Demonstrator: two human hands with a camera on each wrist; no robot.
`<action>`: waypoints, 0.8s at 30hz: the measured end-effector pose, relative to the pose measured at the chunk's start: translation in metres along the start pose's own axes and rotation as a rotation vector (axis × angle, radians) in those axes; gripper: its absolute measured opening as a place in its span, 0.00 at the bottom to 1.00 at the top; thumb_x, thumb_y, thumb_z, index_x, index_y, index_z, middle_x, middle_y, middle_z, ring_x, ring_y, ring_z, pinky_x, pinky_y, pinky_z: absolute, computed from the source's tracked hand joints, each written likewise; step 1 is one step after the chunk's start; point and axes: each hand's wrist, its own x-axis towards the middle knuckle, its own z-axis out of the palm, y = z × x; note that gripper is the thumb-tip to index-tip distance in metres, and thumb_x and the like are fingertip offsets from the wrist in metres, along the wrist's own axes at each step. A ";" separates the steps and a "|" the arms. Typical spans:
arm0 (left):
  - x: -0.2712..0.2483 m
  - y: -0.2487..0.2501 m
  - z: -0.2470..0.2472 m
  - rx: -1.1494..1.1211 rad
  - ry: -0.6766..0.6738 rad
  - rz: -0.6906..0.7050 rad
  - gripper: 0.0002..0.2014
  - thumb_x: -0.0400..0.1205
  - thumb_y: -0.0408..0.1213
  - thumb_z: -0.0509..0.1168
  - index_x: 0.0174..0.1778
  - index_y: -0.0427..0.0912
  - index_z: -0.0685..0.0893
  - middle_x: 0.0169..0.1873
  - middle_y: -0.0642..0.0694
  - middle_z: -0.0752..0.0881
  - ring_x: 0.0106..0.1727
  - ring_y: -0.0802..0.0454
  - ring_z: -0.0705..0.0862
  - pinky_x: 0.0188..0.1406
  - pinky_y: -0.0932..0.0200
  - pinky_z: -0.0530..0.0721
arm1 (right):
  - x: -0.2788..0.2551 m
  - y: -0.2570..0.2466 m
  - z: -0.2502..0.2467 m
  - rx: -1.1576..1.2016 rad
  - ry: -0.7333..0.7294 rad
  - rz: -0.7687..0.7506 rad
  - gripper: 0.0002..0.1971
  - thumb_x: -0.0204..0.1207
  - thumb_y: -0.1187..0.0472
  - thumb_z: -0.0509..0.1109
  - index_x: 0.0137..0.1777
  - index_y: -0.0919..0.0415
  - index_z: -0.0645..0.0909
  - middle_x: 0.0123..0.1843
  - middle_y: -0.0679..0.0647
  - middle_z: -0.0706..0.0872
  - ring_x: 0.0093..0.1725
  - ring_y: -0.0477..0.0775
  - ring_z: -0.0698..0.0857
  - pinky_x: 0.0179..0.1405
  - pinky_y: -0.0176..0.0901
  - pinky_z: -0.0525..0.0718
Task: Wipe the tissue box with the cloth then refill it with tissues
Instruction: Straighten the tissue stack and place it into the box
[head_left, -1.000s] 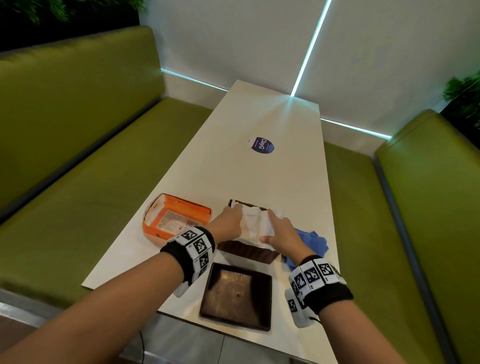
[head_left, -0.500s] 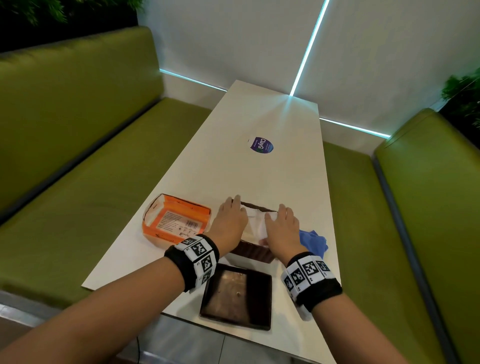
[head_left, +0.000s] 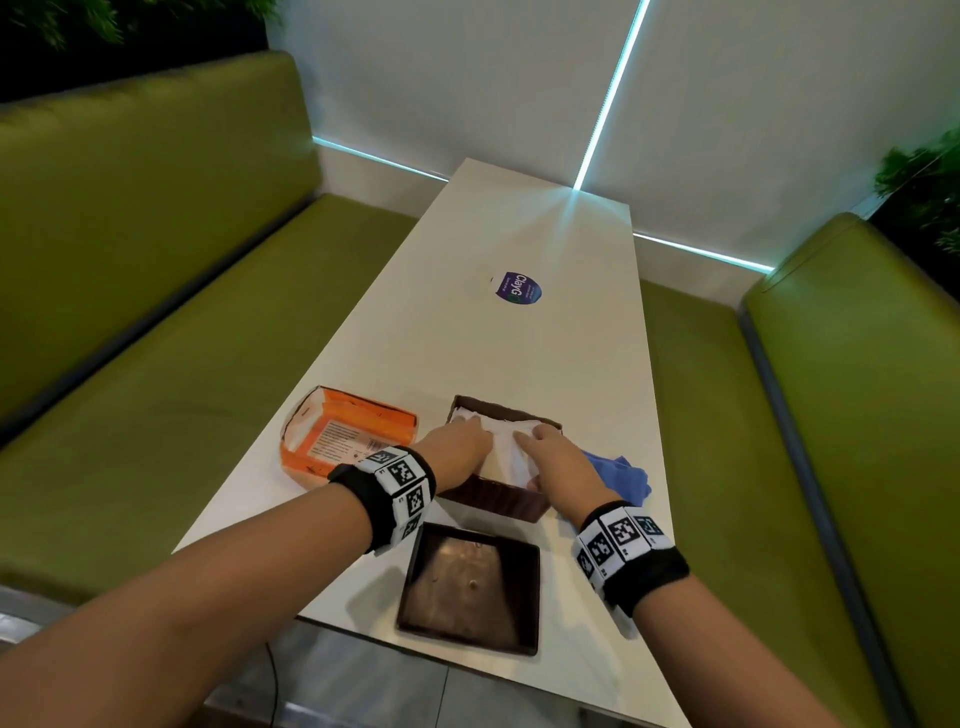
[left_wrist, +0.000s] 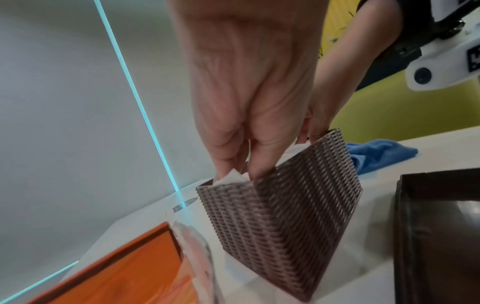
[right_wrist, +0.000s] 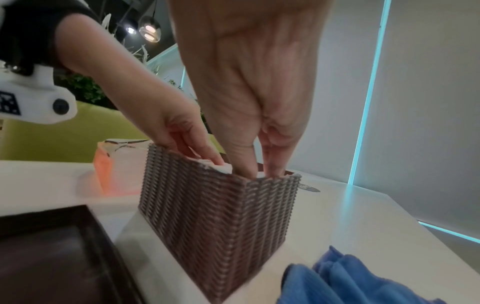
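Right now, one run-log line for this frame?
phase: refill | both hands pressing tissues into woven box | lid off | cloth idle

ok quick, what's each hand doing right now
Left hand: open, straight fingers pressing the tissues into the box.
Right hand: open, also pressing the tissues down.

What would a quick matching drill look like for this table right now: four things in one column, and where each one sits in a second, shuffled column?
Things:
1. blue cloth
2. orange tissue pack
3. dark lid
4. white tissues

Places:
A. inside the woven box, under both hands
B. on the table's near edge, in front of the box
C. left of the box, torn open
D. right of the box, crumpled on the table

Pairs: 1-D, 2-C, 3-B, 4-A. The left hand and right hand press the tissues down with straight fingers.
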 end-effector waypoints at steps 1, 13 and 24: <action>0.000 -0.001 0.000 0.006 0.000 0.001 0.21 0.83 0.19 0.55 0.72 0.31 0.72 0.70 0.33 0.71 0.72 0.34 0.73 0.64 0.43 0.79 | 0.001 0.000 0.001 0.004 0.004 0.006 0.32 0.75 0.75 0.67 0.80 0.61 0.65 0.72 0.63 0.71 0.69 0.65 0.75 0.64 0.54 0.81; 0.000 -0.013 -0.005 0.264 -0.019 -0.014 0.20 0.79 0.21 0.58 0.64 0.38 0.82 0.56 0.43 0.87 0.61 0.45 0.84 0.83 0.35 0.48 | -0.004 0.007 -0.015 -0.392 -0.012 0.177 0.15 0.73 0.54 0.73 0.59 0.54 0.83 0.65 0.54 0.84 0.79 0.60 0.65 0.80 0.58 0.54; 0.011 -0.023 0.007 0.187 -0.109 -0.057 0.23 0.80 0.25 0.59 0.72 0.42 0.76 0.66 0.44 0.83 0.70 0.44 0.80 0.78 0.25 0.39 | -0.003 0.010 -0.002 -0.274 -0.041 0.161 0.18 0.78 0.56 0.68 0.68 0.53 0.78 0.72 0.58 0.80 0.84 0.64 0.57 0.82 0.60 0.51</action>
